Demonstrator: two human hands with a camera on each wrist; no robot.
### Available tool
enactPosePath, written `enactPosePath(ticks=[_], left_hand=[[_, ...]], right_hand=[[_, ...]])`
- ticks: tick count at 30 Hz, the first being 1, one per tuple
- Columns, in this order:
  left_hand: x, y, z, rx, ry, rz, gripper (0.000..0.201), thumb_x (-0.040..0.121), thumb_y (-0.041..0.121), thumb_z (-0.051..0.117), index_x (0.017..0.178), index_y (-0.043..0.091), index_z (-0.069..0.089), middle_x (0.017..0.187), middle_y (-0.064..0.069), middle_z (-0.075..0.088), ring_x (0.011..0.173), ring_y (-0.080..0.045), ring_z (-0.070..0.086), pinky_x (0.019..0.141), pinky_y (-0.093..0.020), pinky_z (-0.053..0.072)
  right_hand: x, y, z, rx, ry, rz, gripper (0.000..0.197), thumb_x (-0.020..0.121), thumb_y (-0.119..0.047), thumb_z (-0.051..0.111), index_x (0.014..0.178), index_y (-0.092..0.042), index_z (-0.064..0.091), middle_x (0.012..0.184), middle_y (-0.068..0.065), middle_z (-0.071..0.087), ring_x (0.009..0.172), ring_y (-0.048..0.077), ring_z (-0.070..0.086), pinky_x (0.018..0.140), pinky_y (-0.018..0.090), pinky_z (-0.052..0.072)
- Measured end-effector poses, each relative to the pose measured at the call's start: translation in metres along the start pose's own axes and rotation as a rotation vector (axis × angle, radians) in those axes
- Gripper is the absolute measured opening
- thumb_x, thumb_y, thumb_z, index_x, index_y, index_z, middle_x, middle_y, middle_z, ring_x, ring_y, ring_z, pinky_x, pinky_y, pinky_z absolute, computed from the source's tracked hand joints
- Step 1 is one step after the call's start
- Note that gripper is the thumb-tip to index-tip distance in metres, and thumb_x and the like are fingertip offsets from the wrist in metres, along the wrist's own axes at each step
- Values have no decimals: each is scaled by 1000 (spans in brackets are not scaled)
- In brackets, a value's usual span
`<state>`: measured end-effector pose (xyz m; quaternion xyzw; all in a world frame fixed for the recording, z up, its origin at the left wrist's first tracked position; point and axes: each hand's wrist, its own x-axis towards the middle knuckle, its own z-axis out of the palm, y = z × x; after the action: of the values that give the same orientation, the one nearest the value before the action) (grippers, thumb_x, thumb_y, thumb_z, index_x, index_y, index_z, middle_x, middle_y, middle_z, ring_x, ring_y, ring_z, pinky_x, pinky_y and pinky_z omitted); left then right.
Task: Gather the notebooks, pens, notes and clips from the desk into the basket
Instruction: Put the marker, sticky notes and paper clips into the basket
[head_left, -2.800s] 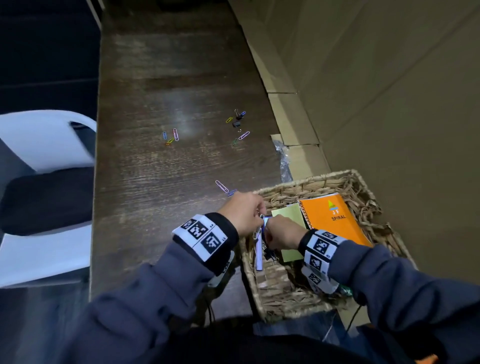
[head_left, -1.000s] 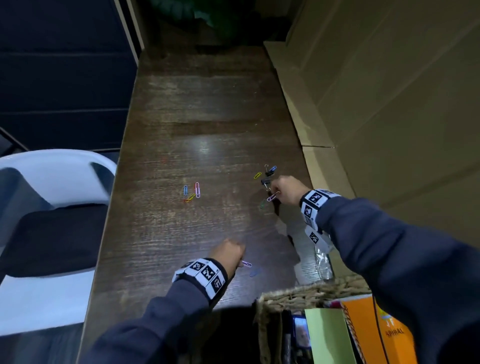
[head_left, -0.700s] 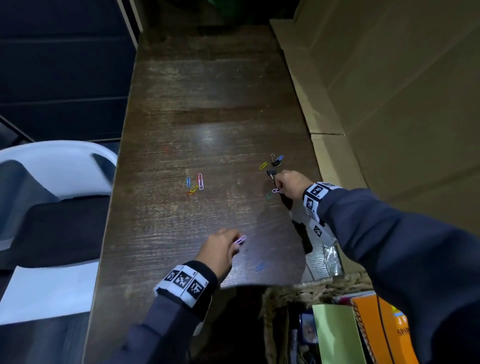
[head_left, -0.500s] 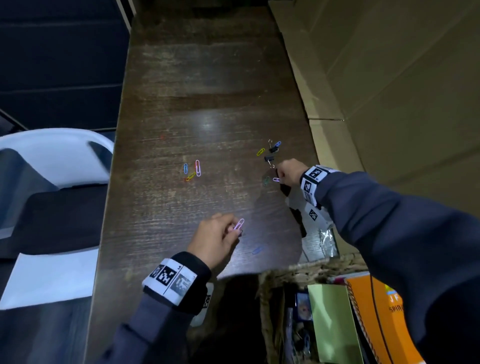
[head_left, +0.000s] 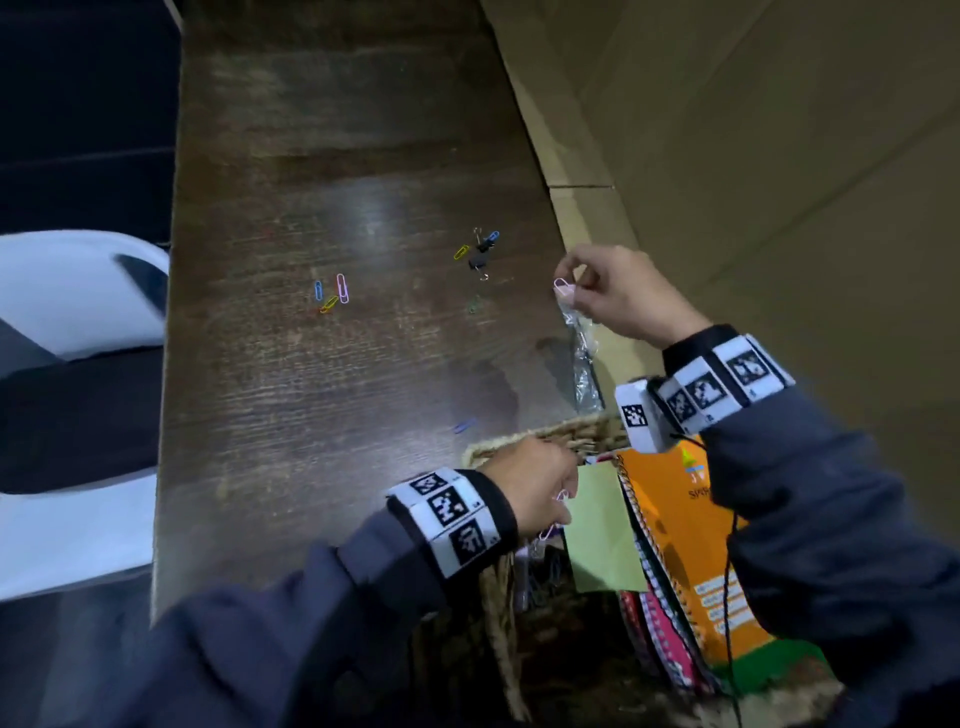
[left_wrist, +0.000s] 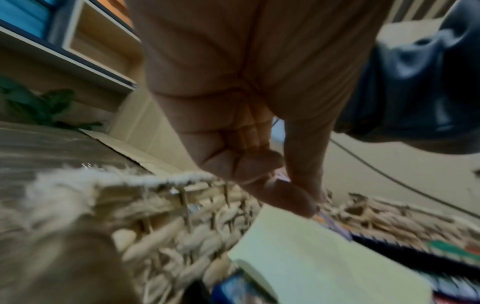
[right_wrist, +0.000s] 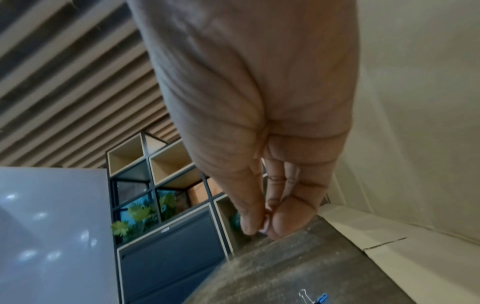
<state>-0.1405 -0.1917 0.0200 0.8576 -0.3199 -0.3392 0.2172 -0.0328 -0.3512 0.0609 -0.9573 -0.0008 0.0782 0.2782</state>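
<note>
Head view shows the desk (head_left: 322, 415) with the woven basket (head_left: 540, 436) at its near right corner, so I log the step in hand as clip collection, mid-way through.

Basket contents, largest first: an orange spiral notebook (head_left: 691, 525) leaning on the right side, further spiral-bound books (head_left: 660, 613) edge-on just left of it, a pale green note pad (head_left: 602, 530), and dark small items at the bottom that I cannot identify.

My left hand (head_left: 535, 483) is over the basket's near-left rim, fingers curled downward; a pink clip (head_left: 546, 531) shows just under the fingertips, but whether it is held or already released I cannot tell. The left wrist view is too blurred to settle it.

My right hand (head_left: 618, 296) is raised above the desk's right edge, thumb and forefinger pinching a pink paper clip (head_left: 562, 287).

Left on the desk: a cluster of binder clips and paper clips (head_left: 480, 252), a trio of paper clips (head_left: 332, 296) further left, a faint green clip (head_left: 474, 305), and a blue clip (head_left: 464, 426) just beside the basket.

Next move, in my judgement: carry the right hand's clip over the basket and let go, then return for the clusters. These thin clips lie flat, so each calls for a fingertip pinch.
</note>
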Motion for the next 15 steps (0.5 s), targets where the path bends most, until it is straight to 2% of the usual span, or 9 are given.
enactPosePath(ticks=[5,7,8,10,11,13,15], left_hand=[[18,15,17,205,-138,-37,16,84,10,66,98,6,73,103,-8,73,98,-24,67,75,-28,50],[24,22,19,313,-193,-60,10,84,9,62,86,3,70,86,-7,71,85,-24,67,69,-30,49],[27,24,20,382,-224,-74,9,84,10,63,76,5,65,73,-5,64,74,-23,62,64,-28,46],[33,29,22,464,-315,-93,28,81,16,67,60,10,50,57,-2,44,54,-19,47,56,-28,43],[34,33,23,499,-347,-102,34,78,21,70,55,10,47,56,-3,42,51,-19,43,56,-29,44],[39,40,24,576,-398,-149,31,69,29,75,56,12,53,59,-5,49,56,-20,47,61,-35,50],[41,45,25,641,-487,-167,21,65,34,79,67,17,65,64,-3,56,60,-19,49,67,-35,52]], right_hand=[[-63,25,1,211,103,68,19,82,-7,66,92,-24,64,62,-5,60,57,15,57,69,39,54],[-84,32,5,248,126,112,19,83,-8,66,86,-26,62,59,-5,59,55,13,56,67,39,55],[-94,34,6,259,133,133,15,84,-9,65,85,-24,63,60,-2,60,55,13,56,66,37,54],[-112,36,7,286,149,161,6,85,-9,63,87,-15,63,63,3,61,55,15,58,64,34,53],[-121,36,7,300,153,175,5,86,-7,62,88,-12,62,64,5,62,55,16,59,64,34,53],[-133,39,7,327,157,193,4,86,-6,59,88,-9,60,65,7,64,59,20,65,68,38,57],[-141,42,8,351,158,211,3,87,-7,59,88,-10,57,68,10,68,66,26,70,74,45,59]])
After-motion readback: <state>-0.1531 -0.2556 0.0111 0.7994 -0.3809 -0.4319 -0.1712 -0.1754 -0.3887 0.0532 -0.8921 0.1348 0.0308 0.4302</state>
